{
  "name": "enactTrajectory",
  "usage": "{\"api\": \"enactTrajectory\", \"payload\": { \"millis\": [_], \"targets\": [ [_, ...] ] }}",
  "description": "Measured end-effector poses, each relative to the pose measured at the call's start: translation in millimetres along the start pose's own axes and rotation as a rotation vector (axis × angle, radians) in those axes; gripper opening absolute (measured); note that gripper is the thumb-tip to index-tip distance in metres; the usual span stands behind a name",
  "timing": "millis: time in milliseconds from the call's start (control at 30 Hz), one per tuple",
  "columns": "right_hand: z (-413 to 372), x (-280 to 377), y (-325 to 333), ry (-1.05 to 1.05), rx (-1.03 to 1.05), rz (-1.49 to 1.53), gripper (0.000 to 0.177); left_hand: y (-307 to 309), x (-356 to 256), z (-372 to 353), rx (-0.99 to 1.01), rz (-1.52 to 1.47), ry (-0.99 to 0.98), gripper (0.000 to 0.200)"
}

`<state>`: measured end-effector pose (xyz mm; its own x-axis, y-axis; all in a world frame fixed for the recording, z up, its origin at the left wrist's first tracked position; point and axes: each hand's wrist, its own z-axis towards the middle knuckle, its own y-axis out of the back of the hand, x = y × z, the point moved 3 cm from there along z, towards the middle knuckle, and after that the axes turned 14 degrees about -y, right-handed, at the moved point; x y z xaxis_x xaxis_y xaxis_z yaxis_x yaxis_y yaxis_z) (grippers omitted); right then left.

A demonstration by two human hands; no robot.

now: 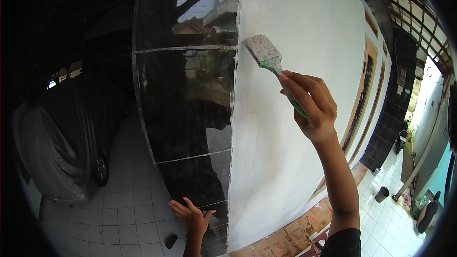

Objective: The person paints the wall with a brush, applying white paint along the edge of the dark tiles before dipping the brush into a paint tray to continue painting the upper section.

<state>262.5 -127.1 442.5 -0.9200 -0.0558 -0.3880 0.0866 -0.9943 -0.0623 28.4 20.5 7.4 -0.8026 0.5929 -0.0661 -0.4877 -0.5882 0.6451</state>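
Observation:
My right hand is closed around the green handle of a paintbrush. The brush's wide bristles, smeared with white paint, point up and left, close to the white wall near its left edge. Lower down, my left hand rests with fingers spread on the glossy black tiles of the column beside the wall. Light grout lines divide those tiles, and they reflect a house and sky.
Cardboard sheets cover the floor along the wall's foot. A car under a grey cover stands at left on white floor tiles. To the right are wooden-framed openings, a dark bucket and a motorcycle.

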Motion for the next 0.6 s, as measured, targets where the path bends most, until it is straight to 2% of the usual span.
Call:
{"api": "enactTrajectory", "payload": {
  "millis": [300, 500, 600],
  "targets": [
    [-68, 25, 19, 0.021, 0.15, 0.07, 0.037, 3, 0, 1, 0.02, 0.005, 0.011, 0.144],
    [-49, 20, 14, -0.002, 0.05, 0.028, 0.039, 0, 0, 0, 0.025, -0.025, 0.022, 0.144],
    [-63, 22, 9, -0.001, 0.113, 0.039, 0.038, 4, 0, 2, 0.025, -0.035, 0.018, 0.145]
  ]
}}
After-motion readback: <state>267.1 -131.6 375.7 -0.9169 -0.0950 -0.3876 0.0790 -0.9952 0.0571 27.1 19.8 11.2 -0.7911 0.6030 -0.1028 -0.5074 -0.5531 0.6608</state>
